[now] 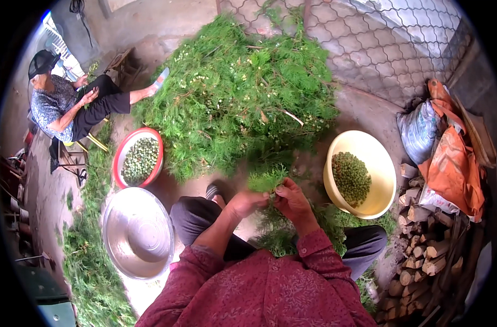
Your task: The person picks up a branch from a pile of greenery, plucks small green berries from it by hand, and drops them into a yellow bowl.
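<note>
A feathery green sprig [268, 179] is pinched between my two hands, above my lap. My left hand [247, 203] is closed on its lower end. My right hand [293, 204] grips it close beside, thumb and finger pressed together; any small fruit between the fingertips is too small to make out. To the right of my hands stands a cream plastic basin [383, 177] with a heap of small round green fruits [351, 180]. In front of me lies a large heap of cut leafy branches [248, 103].
On the left are a shiny metal basin [117, 234] and a red-rimmed bowl [116, 166] of pale green fruits. A seated person [57, 109] holds a sprig. Stacked firewood [423, 256] and orange sacks [453, 169] stand right, below wire mesh [379, 49]. Loose greenery [93, 267] covers floor at left.
</note>
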